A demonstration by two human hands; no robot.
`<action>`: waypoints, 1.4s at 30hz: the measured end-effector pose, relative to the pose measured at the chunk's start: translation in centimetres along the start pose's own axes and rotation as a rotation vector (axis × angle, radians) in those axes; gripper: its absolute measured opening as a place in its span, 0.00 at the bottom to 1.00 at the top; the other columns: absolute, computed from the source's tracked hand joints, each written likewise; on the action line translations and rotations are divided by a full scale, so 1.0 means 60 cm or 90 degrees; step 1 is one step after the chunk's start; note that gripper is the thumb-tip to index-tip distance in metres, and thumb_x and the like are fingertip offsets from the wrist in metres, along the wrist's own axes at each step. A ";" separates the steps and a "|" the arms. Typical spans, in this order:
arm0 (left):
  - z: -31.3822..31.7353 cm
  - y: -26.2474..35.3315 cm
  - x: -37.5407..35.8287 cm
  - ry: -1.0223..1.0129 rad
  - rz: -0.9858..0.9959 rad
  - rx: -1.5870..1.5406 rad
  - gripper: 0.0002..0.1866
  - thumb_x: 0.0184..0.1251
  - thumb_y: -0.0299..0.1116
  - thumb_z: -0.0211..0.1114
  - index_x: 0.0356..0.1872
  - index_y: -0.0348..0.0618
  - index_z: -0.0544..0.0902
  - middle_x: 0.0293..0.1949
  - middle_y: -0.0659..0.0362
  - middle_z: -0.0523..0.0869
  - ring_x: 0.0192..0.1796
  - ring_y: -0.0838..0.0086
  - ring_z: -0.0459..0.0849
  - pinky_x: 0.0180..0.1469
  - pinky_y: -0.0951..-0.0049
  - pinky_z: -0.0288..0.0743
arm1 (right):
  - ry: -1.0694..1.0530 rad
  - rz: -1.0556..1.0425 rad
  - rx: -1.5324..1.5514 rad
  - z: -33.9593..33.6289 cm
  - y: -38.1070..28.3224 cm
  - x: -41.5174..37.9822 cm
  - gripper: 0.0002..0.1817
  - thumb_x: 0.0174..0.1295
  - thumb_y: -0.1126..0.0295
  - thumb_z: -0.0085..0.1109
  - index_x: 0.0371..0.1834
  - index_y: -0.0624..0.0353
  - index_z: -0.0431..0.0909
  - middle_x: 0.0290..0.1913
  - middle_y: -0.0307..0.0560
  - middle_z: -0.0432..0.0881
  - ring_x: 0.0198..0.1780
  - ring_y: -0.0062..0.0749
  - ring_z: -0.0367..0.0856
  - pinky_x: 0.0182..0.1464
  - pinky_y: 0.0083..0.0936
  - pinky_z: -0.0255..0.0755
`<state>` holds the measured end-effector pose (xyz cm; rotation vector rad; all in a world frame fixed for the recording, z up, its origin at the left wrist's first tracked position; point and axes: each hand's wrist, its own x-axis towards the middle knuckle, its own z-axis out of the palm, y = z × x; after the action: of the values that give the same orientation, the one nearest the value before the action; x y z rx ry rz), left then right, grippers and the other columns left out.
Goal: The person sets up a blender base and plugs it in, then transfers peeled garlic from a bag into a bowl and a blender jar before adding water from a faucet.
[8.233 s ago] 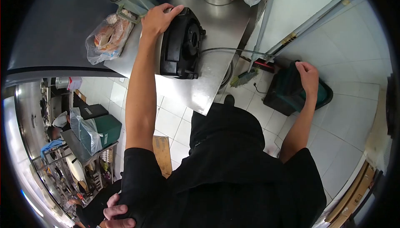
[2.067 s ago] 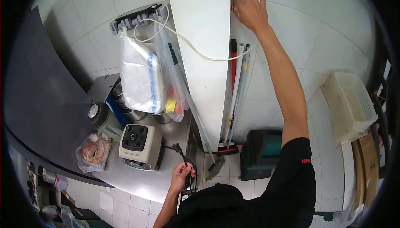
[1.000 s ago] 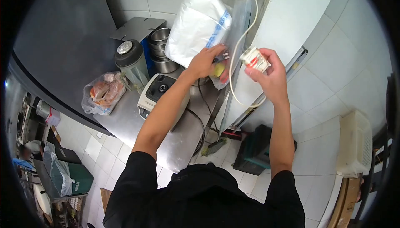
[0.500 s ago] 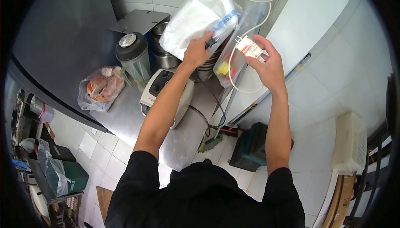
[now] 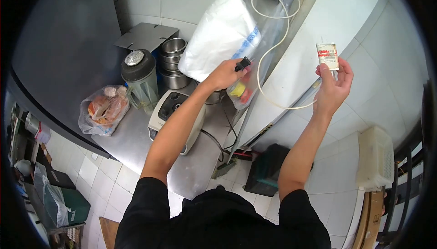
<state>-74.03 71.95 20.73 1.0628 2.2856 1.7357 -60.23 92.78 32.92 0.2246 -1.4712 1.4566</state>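
Between the fingers of my left hand is a black plug, in front of the large white bag. My right hand grips a white adapter with a red label, raised at the right by the white panel. A white cable loops from near my right hand up to the wall rack. Under my left forearm sits the cream blender base, with a black cord beside it. The blender jar with a black lid stands to its left.
On the steel counter lies a plastic bag of food. Steel pots are stacked behind the jar. A clear bag with yellow and red items hangs nearby. Below are a broom and a dark bin; a cream crate stands right.
My right hand has moved right with the adapter, now held more upright. My left hand has shifted slightly right and down with the black plug. The camera view has shifted a little.
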 end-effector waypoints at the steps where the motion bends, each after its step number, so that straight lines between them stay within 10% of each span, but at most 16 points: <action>1: 0.013 -0.011 0.004 0.021 0.019 -0.015 0.17 0.69 0.30 0.57 0.57 0.41 0.76 0.42 0.62 0.84 0.39 0.77 0.79 0.42 0.74 0.74 | 0.003 -0.005 -0.002 -0.002 -0.001 0.001 0.21 0.53 0.84 0.62 0.51 0.67 0.68 0.49 0.50 0.72 0.51 0.33 0.75 0.46 0.25 0.76; 6: 0.049 -0.019 -0.002 -0.016 -0.073 -0.115 0.18 0.69 0.30 0.57 0.59 0.41 0.74 0.41 0.62 0.81 0.40 0.77 0.77 0.45 0.74 0.72 | -0.038 -0.079 -0.078 -0.014 0.015 0.018 0.25 0.54 0.84 0.61 0.56 0.67 0.66 0.50 0.51 0.71 0.52 0.34 0.76 0.47 0.24 0.76; 11: 0.061 -0.005 -0.020 -0.035 -0.042 -0.201 0.13 0.70 0.26 0.53 0.51 0.31 0.73 0.18 0.56 0.79 0.21 0.73 0.78 0.28 0.72 0.71 | -0.035 -0.084 -0.065 0.012 -0.018 0.019 0.29 0.55 0.84 0.60 0.61 0.67 0.63 0.52 0.52 0.70 0.54 0.37 0.76 0.52 0.25 0.74; 16: 0.054 0.008 -0.039 -0.019 -0.071 -0.196 0.12 0.69 0.29 0.58 0.49 0.33 0.77 0.31 0.59 0.84 0.33 0.78 0.81 0.38 0.76 0.72 | -0.006 -0.185 0.050 0.056 -0.005 0.059 0.28 0.56 0.83 0.61 0.61 0.68 0.65 0.54 0.52 0.71 0.54 0.35 0.76 0.56 0.25 0.72; 24: 0.046 0.032 -0.086 0.008 0.006 -0.215 0.09 0.68 0.26 0.56 0.44 0.30 0.78 0.29 0.58 0.82 0.32 0.77 0.80 0.38 0.75 0.73 | -0.198 -0.556 -0.366 0.259 -0.021 0.242 0.20 0.55 0.70 0.61 0.52 0.53 0.73 0.45 0.49 0.82 0.49 0.46 0.79 0.49 0.37 0.72; 27: 0.033 0.036 -0.121 0.020 -0.025 -0.134 0.09 0.69 0.29 0.59 0.44 0.37 0.82 0.33 0.61 0.83 0.35 0.79 0.78 0.41 0.76 0.73 | -0.245 -0.541 -0.584 0.296 -0.009 0.301 0.09 0.52 0.76 0.60 0.37 0.60 0.75 0.37 0.59 0.81 0.40 0.53 0.76 0.43 0.43 0.72; 42: -0.010 0.026 -0.209 0.009 -0.063 -0.167 0.08 0.66 0.24 0.59 0.43 0.36 0.82 0.35 0.60 0.86 0.35 0.77 0.80 0.44 0.74 0.75 | -0.340 -0.217 -0.809 0.299 0.145 0.471 0.20 0.49 0.69 0.63 0.48 0.55 0.80 0.46 0.55 0.83 0.50 0.48 0.81 0.55 0.37 0.74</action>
<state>-64.07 64.58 18.13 0.8752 2.0076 1.9397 -88.93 94.11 52.24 0.0493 -2.3567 0.0014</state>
